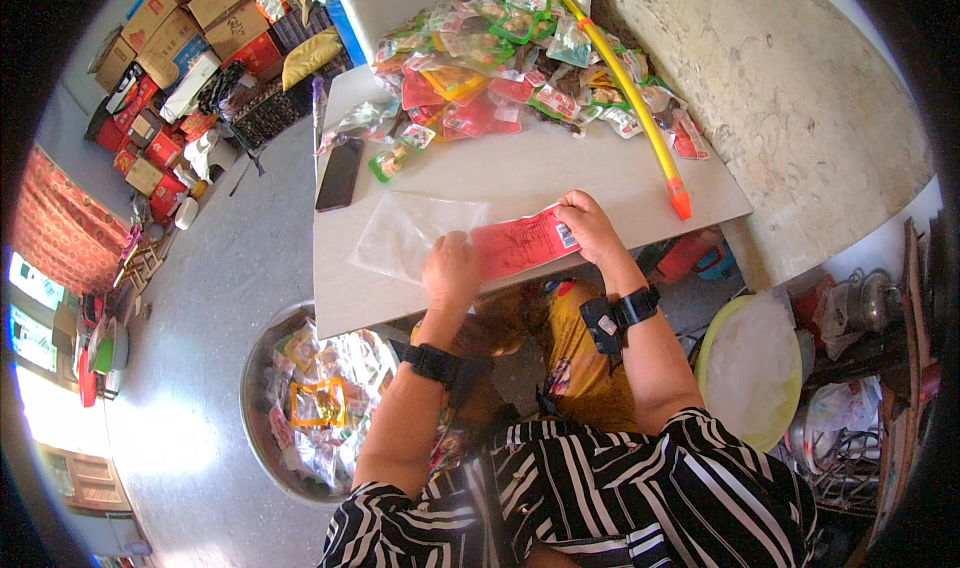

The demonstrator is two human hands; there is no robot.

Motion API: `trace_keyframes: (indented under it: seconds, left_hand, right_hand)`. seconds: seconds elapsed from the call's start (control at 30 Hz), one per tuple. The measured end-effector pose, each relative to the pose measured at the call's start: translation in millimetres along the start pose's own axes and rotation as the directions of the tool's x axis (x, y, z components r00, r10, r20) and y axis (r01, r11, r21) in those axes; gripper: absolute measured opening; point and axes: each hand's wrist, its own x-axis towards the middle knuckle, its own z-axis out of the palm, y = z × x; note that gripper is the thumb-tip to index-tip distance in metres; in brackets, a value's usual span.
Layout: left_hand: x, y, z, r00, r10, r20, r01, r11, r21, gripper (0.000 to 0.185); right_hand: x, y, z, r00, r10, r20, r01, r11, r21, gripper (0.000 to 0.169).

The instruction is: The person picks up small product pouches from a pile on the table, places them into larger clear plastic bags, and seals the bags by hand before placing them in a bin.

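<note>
My right hand [589, 227] pinches the right end of a flat red printed packet [521, 247] near its barcode. At the packet's left end, my left hand [450, 268] has its fingers curled where the packet meets a clear plastic bag [409, 230]; which of the two it grips is hard to tell. The bag lies on the pale tabletop [352, 283]. Beyond my hands is a heap of small sealed food packets [480, 65]. A yellow tube with orange ends [630, 92] lies over the heap's right side and onto the table.
A black phone [340, 176] lies at the table's left edge, near a loose green packet [390, 161]. On the floor at lower left stands a metal basin [251, 418] of packets. A white foam box [360, 5] stands behind the heap. A yellow-green basin [705, 358] is at my right.
</note>
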Motion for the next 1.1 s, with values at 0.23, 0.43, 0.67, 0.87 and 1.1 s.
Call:
trace_keyframes:
  seconds: [0.23,0.43,0.67,0.87,1.1]
  left_hand:
    - [-1,-1,2,0.999,-0.032,-0.020,0.031,0.999,-0.035,0.018]
    - [0,-5,6,0.997,-0.055,-0.049,0.051,0.996,-0.075,0.016]
    - [-3,-3,4,1.000,0.001,0.007,-0.001,1.000,-0.021,0.015]
    - [-3,2,8,0.996,0.094,-0.010,-0.094,0.996,0.000,0.010]
    - [-4,-5,11,0.995,0.098,-0.034,-0.097,0.994,0.040,0.009]
  right_hand:
    - [3,3,-1,1.000,-0.025,-0.013,0.025,1.000,-0.013,0.008]
    - [1,0,4,0.999,-0.021,-0.039,0.020,0.999,-0.037,0.007]
    - [4,8,15,0.999,-0.010,-0.046,0.013,0.996,0.083,0.009]
    - [15,44,36,0.964,-0.192,-0.186,0.139,0.955,-0.261,0.021]
    - [1,-3,44,0.995,-0.102,-0.011,0.071,0.769,-0.635,0.023]
